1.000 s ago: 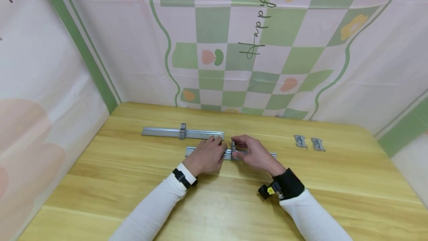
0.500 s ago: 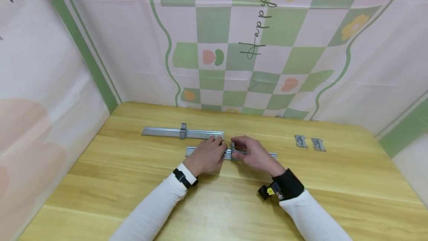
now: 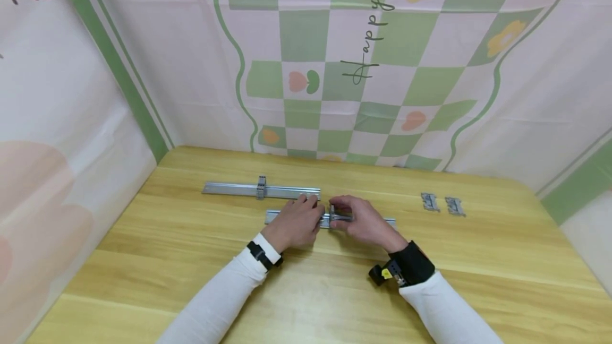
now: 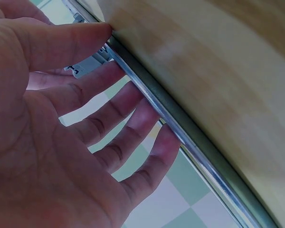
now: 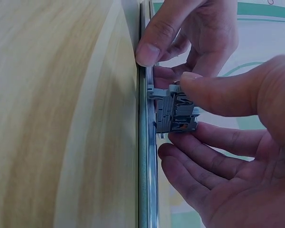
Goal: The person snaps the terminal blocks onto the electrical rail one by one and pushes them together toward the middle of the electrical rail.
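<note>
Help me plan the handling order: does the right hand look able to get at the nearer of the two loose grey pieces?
Probably yes, once freed: nothing visible stands between the right hand and the nearer loose piece, but it is pinching a grey block at the near rail.

1 grey plastic block (image 5: 173, 111) stands upright across the silvery metal rail (image 3: 325, 221), pinched by the right hand (image 3: 365, 222). The long, grooved rail lies on the table (image 3: 315, 296), the left hand (image 3: 296, 222) holding its 2 long edges.
</note>
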Available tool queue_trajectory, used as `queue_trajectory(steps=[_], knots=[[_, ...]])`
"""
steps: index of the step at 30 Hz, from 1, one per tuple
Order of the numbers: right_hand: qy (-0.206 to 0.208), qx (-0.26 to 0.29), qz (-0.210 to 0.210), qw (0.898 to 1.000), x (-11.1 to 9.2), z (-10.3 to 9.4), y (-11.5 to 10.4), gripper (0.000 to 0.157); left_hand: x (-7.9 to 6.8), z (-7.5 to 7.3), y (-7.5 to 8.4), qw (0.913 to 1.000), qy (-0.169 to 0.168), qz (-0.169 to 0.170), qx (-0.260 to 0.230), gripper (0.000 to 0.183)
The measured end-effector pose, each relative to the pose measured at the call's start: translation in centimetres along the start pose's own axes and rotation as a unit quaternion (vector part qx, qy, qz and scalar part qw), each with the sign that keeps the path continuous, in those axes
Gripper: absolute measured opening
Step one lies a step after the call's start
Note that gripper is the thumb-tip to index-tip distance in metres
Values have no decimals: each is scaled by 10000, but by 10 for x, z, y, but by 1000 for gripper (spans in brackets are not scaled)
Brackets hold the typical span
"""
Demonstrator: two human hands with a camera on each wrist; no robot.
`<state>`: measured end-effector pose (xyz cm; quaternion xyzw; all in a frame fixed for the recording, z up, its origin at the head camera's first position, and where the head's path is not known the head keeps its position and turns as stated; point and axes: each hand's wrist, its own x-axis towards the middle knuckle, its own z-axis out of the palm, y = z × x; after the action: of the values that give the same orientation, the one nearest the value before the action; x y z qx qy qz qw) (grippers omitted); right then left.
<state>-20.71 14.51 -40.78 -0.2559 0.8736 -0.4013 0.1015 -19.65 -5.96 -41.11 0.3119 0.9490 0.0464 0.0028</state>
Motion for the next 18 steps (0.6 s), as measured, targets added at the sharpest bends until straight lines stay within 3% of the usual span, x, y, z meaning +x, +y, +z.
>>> queue_trajectory(steps=[18], knots=[[16,29,40,10000,0,1,-3,52,0,0,0,10000,46,15,14,22]])
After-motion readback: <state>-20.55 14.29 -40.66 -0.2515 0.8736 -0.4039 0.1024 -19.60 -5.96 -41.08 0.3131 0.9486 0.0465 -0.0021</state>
